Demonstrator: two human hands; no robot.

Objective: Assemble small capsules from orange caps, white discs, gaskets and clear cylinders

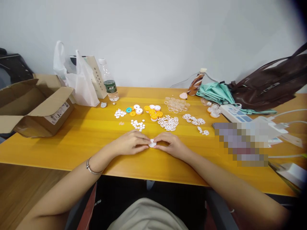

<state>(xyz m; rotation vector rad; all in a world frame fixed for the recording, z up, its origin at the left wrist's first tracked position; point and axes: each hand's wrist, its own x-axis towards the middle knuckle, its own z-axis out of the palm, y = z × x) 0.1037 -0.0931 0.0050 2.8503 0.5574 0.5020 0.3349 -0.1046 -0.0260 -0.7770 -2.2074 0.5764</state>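
White and small, the round piece (152, 144) asks, I think, for light and equal pressure from both sides, so that it does not tilt. My left hand (130, 142) grips its left edge between thumb and fingers, my right hand (172, 145) its right edge. It is between them, nearer to me than the white discs (136, 123) and to their right.

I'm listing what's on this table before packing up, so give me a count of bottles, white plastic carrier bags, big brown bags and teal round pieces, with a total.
Bottles: 2 (a clear bottle, a brown bottle)
White plastic carrier bag: 1
Big brown bag: 1
Teal round piece: 1
Total: 5
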